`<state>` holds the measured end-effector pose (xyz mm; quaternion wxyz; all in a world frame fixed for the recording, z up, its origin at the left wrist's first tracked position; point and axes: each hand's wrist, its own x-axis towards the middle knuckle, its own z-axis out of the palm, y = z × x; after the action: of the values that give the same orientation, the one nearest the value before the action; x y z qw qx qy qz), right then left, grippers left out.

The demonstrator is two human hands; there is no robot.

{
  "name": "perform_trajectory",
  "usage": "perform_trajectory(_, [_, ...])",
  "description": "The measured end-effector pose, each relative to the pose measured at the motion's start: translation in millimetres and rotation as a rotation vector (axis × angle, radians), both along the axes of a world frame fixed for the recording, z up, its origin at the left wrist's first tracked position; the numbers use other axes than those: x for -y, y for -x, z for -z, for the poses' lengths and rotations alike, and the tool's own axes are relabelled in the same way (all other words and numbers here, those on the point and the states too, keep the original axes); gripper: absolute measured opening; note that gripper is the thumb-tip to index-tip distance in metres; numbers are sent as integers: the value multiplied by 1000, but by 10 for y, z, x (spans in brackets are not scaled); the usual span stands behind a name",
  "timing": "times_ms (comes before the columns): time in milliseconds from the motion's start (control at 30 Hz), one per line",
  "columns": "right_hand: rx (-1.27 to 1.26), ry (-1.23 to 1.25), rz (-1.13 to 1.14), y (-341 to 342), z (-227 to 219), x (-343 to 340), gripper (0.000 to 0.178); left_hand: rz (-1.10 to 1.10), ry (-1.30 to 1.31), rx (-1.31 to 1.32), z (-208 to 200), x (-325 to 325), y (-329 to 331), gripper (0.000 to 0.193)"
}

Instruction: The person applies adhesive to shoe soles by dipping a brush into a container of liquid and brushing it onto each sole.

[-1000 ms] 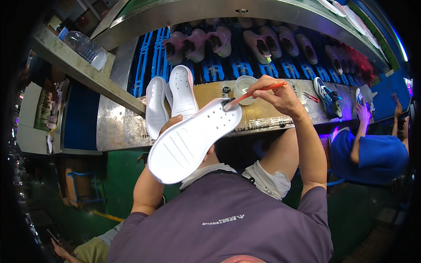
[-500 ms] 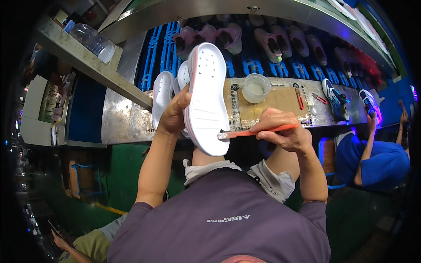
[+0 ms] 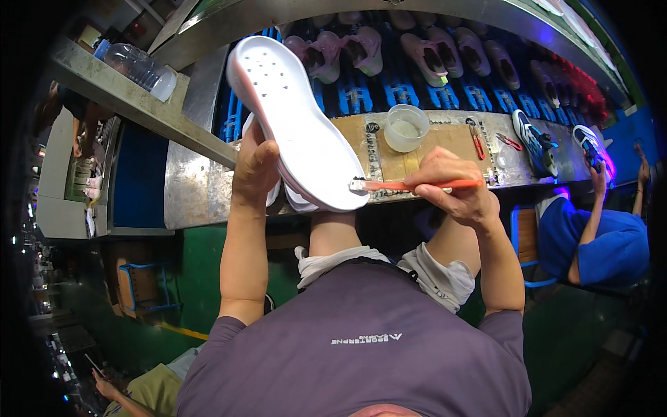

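Observation:
A white shoe sole (image 3: 299,125) with small holes at its far end is tilted over the bench edge, and my left hand (image 3: 256,160) grips it by its left side. Some of those fingers are hidden behind it. My right hand (image 3: 450,182) is closed round the orange handle of a brush (image 3: 389,185). The bristles touch the sole near its lower right edge. Other white soles (image 3: 300,201) show partly below and behind the held one. Beyond my right hand, a translucent cup (image 3: 406,128) with pale contents stands on a sheet of cardboard (image 3: 445,147).
Red-handled snips (image 3: 476,142) and a second pair (image 3: 509,142) lie right of the cup. Several shoes (image 3: 425,59) rest on the blue-slatted conveyor behind. A metal post (image 3: 139,104) with a plastic bottle (image 3: 135,69) crosses at left. A person in blue (image 3: 590,236) sits at right.
The sole has been raised and turned, its far end swinging left. The brush has moved slightly up with my right hand, still against the sole near its lower end.

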<state>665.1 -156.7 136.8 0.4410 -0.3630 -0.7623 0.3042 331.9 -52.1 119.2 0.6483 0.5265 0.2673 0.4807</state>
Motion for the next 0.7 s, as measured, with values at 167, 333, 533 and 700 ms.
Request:
perform_trajectory(167, [-62,79,136,152,40,191,8,-143,-112,-7,61,74,49,124])
perform_trajectory(333, [-205,288,269,390,80,352,11,-306,-465,-226,94,217,23,108])
perform_trajectory(533, [-643,485,184,674,89,364,18,-300,-706,-497,174,302,72,89])
perform_trajectory(700, [-829,481,104,764,51,291,21,-193,-656,-511,269,393,36,113])
